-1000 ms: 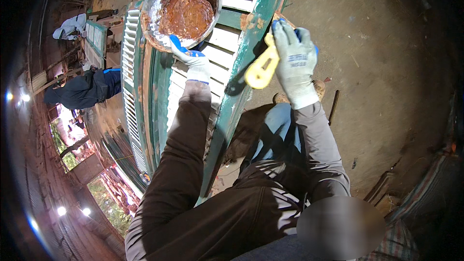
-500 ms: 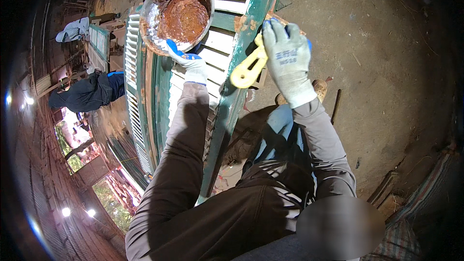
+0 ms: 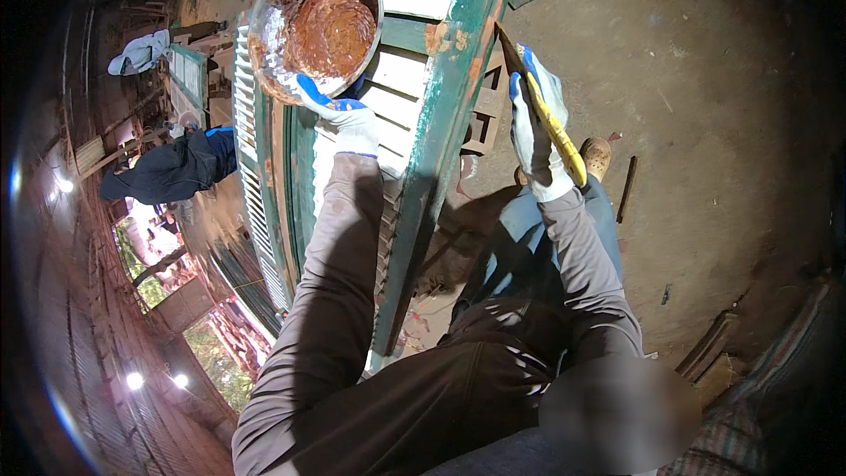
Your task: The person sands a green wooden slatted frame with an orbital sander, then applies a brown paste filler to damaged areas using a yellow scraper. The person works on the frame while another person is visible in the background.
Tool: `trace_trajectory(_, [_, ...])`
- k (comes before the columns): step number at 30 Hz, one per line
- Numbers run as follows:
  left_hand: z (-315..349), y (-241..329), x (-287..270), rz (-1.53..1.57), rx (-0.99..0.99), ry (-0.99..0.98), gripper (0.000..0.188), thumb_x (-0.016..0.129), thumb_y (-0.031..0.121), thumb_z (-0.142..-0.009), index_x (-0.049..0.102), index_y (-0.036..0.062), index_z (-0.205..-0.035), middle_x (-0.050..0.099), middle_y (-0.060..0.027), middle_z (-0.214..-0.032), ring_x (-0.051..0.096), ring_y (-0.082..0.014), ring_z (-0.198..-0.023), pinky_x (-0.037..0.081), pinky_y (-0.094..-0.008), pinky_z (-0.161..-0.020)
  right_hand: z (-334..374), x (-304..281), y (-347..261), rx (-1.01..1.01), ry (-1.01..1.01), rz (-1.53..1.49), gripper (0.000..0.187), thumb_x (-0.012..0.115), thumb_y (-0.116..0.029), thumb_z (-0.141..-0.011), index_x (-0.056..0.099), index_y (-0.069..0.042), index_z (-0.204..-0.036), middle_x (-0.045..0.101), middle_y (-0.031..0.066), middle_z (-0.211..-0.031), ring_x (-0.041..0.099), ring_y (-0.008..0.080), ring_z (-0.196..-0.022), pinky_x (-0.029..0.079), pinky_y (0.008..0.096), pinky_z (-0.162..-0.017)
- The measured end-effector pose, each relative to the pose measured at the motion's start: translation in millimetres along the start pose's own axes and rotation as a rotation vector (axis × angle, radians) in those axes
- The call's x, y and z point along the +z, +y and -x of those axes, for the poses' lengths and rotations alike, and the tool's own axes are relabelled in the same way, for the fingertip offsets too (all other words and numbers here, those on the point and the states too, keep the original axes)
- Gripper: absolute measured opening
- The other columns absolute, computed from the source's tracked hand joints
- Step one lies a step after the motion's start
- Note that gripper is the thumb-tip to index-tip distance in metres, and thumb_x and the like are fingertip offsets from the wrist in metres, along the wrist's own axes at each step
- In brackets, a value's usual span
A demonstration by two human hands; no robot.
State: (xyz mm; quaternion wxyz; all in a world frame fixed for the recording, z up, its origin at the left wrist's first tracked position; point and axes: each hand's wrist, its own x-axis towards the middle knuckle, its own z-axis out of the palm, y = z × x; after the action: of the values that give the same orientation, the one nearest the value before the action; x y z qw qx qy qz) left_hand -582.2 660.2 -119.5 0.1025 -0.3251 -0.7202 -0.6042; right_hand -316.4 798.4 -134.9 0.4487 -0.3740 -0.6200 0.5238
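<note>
My left hand [image 3: 351,126], in a white and blue glove, grips the near rim of a metal bowl [image 3: 270,28]. Reddish-brown putty [image 3: 331,32] lies thick in the bowl, which is above a louvred shutter. That shutter has white slats and a green frame [image 3: 432,137] with brown patches on it. In my gloved right hand [image 3: 536,137] is a putty knife [image 3: 562,143] with a yellow handle, seen nearly edge-on. Its dark blade points up at the frame's right edge; whether the tip touches is unclear. Fingers are wrapped round the knife.
Another louvred shutter [image 3: 246,115] stands to the left. Beyond it are a person in dark clothes [image 3: 167,166] and a person in light grey [image 3: 141,53]. A stick [image 3: 627,189] lies on the floor right of my feet, and a striped sack [image 3: 775,379] is at lower right.
My right hand has turned the putty knife from flat to edge-on and drawn it slightly down and right. The bowl has shifted a little left in view.
</note>
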Motion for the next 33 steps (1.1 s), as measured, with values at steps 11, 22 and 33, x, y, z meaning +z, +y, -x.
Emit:
trace_trajectory(11, [-10.8,-11.9,-10.6,-0.099,0.193,-0.084,0.067,0.05,0.015,-0.097,0.019,0.0155,-0.157,0.024,-0.0173,-0.16,0.038,-0.0338,-0.141,0.038,-0.0501,-0.112,25.1,-3.1,15.8,-0.22,-0.062,0.171,0.044,0.07,-0.014,-0.085,0.068,-0.012,-0.128,0.069,0.0052,-0.126,0.061,0.0272,-0.11,0.049,0.0371,-0.096])
trace_trajectory(22, [-7.3,19.8,10.7,0.037,-0.058,0.068,0.059,0.045,0.016,-0.102,0.022,0.0119,-0.157,0.028,-0.0166,-0.16,0.04,-0.0322,-0.141,0.038,-0.0462,-0.115,-0.3,-14.6,17.3,-0.316,-0.129,0.126,0.04,0.065,-0.005,-0.088,0.066,-0.007,-0.128,0.069,0.0131,-0.124,0.065,0.0352,-0.111,0.049,0.0415,-0.096])
trace_trajectory(33, [-20.6,-24.6,1.8,0.168,-0.07,0.005,0.06,0.048,0.039,-0.099,0.031,0.0171,-0.154,0.04,-0.0144,-0.154,0.049,-0.0326,-0.133,0.05,-0.0484,-0.104,53.4,16.1,24.6,-0.263,-0.066,0.288,0.048,0.071,-0.013,-0.079,0.065,-0.006,-0.127,0.066,0.0122,-0.125,0.059,0.0313,-0.117,0.048,0.044,-0.098])
